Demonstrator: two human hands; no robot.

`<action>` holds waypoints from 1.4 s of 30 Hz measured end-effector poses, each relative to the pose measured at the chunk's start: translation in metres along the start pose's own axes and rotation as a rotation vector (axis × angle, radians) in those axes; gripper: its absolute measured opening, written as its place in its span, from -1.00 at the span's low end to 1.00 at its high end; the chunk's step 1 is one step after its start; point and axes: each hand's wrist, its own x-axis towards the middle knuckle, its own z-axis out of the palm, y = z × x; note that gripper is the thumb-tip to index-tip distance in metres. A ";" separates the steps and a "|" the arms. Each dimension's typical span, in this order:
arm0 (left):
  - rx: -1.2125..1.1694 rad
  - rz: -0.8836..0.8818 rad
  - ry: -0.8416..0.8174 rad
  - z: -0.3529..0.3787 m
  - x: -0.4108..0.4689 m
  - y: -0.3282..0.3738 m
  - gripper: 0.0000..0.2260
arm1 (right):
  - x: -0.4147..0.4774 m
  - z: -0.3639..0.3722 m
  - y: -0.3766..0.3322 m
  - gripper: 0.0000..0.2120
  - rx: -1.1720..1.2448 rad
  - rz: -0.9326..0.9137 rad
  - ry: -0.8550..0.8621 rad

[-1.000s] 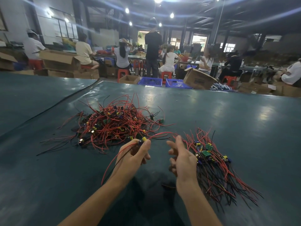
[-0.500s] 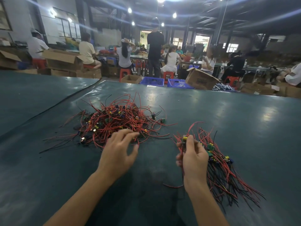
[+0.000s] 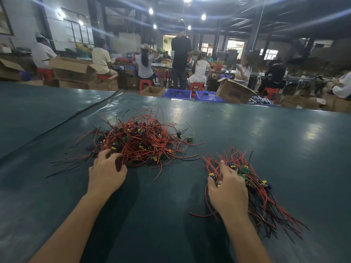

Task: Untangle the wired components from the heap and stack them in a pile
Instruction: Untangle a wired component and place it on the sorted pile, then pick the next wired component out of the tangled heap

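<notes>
The left hand point(image 3: 106, 172) curls its fingers around wires at the six o'clock edge of the heap point(image 3: 144, 141). The right hand point(image 3: 228, 190) pinches a wired component point(image 3: 215, 177) atop the pile point(image 3: 266, 202), four o'clock from the heap. Both lie on a glossy green table point(image 3: 284, 139). Beyond it at twelve are red stools point(image 3: 195, 87) and cardboard boxes point(image 3: 73, 70).

The left hand point(image 3: 107, 173) reaches to the near edge of a tangled heap of red and black wired components point(image 3: 144, 139) on the dark green table point(image 3: 275, 139), its fingers point(image 3: 112, 155) curled in among the wires. The right hand point(image 3: 228, 192) lies on a straighter pile of the same wired components point(image 3: 266, 198), apart from the heap, thumb and forefinger pinching one small yellow-capped component point(image 3: 213, 176). Behind, people point(image 3: 145, 65) sit among cardboard boxes point(image 3: 72, 69) and blue plastic crates point(image 3: 177, 94).
</notes>
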 end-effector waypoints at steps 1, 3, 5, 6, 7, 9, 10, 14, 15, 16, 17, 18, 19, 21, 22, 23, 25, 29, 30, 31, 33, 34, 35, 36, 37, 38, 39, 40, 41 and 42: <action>-0.026 -0.010 0.023 -0.001 0.000 0.000 -0.64 | 0.000 0.000 -0.001 -0.40 0.002 -0.012 -0.013; -0.070 -0.040 0.026 -0.002 0.000 0.002 -0.67 | -0.001 0.003 -0.002 -0.40 0.028 -0.044 -0.033; -0.106 -0.056 0.028 -0.002 -0.001 0.004 -0.66 | -0.003 0.006 -0.004 -0.41 0.066 -0.084 -0.031; -0.112 -0.055 0.035 -0.002 -0.001 0.005 -0.65 | -0.004 0.007 -0.006 -0.43 0.108 -0.107 -0.019; -0.099 -0.053 0.035 -0.002 -0.002 0.005 -0.65 | -0.005 0.009 -0.008 -0.46 0.167 -0.135 -0.004; -0.018 -0.052 0.006 -0.003 -0.003 0.005 -0.63 | -0.007 0.013 -0.013 -0.54 0.320 -0.183 0.012; 0.033 -0.048 -0.007 -0.003 -0.003 0.005 -0.64 | -0.009 0.015 -0.016 -0.58 0.399 -0.187 -0.001; 0.103 -0.008 0.054 -0.003 -0.004 0.001 -0.76 | -0.012 0.025 -0.019 -0.56 0.447 -0.151 -0.208; 0.072 0.005 0.076 -0.003 -0.005 0.000 -0.78 | -0.012 0.027 -0.017 -0.54 0.395 -0.127 -0.262; 0.028 0.021 0.101 -0.003 -0.005 0.000 -0.80 | -0.011 0.028 -0.014 -0.52 0.336 -0.093 -0.295; -0.025 0.044 0.134 -0.004 -0.006 0.002 -0.80 | -0.009 0.028 -0.012 -0.50 0.279 -0.058 -0.298; -0.082 0.078 0.179 -0.004 -0.007 0.004 -0.80 | -0.007 0.027 -0.009 -0.50 0.226 -0.029 -0.276; -0.140 0.125 0.230 -0.005 -0.008 0.009 -0.81 | -0.006 0.025 -0.007 -0.49 0.178 -0.004 -0.245; -0.241 0.259 0.328 -0.009 -0.012 0.020 -0.84 | -0.004 0.022 -0.004 -0.48 0.087 0.030 -0.190; -0.280 0.344 0.366 -0.011 -0.014 0.025 -0.86 | -0.004 0.022 -0.003 -0.48 0.054 0.032 -0.172; -0.316 0.433 0.394 -0.013 -0.017 0.030 -0.87 | -0.005 0.022 -0.002 -0.49 0.049 0.022 -0.159; -0.375 0.601 0.393 -0.013 -0.023 0.040 -0.85 | -0.004 0.022 -0.003 -0.52 0.182 -0.004 -0.142; -0.374 0.796 0.299 -0.001 -0.043 0.063 -0.80 | -0.009 0.021 -0.019 -0.64 0.591 -0.116 -0.197; -0.351 0.822 0.275 0.003 -0.048 0.068 -0.77 | -0.012 0.021 -0.023 -0.66 0.621 -0.184 -0.229; -0.333 0.840 0.255 0.006 -0.052 0.071 -0.75 | -0.015 0.023 -0.026 -0.68 0.634 -0.246 -0.254; -0.334 0.856 0.211 0.010 -0.056 0.075 -0.74 | -0.021 0.025 -0.032 -0.76 0.669 -0.316 -0.260; -0.345 0.858 0.197 0.010 -0.056 0.075 -0.74 | -0.022 0.025 -0.034 -0.81 0.702 -0.332 -0.247; -0.355 0.858 0.189 0.009 -0.056 0.075 -0.74 | -0.023 0.025 -0.036 -0.86 0.740 -0.339 -0.232; -0.360 0.861 0.186 0.008 -0.057 0.075 -0.73 | -0.024 0.024 -0.038 -0.91 0.778 -0.332 -0.222; -0.364 0.864 0.182 0.007 -0.057 0.075 -0.73 | -0.025 0.023 -0.039 -0.92 0.814 -0.316 -0.210; -0.371 0.869 0.179 0.007 -0.059 0.076 -0.73 | -0.025 0.021 -0.039 -0.89 0.841 -0.295 -0.190; -0.385 0.873 0.177 0.006 -0.060 0.077 -0.74 | -0.025 0.020 -0.040 -0.86 0.869 -0.268 -0.174; -0.409 0.877 0.175 0.005 -0.061 0.078 -0.75 | -0.025 0.018 -0.041 -0.85 0.906 -0.237 -0.168; -0.439 0.882 0.170 0.005 -0.063 0.080 -0.76 | -0.025 0.017 -0.042 -0.85 0.950 -0.206 -0.174; -0.467 0.888 0.166 0.004 -0.063 0.081 -0.77 | -0.025 0.015 -0.043 -0.85 0.993 -0.179 -0.185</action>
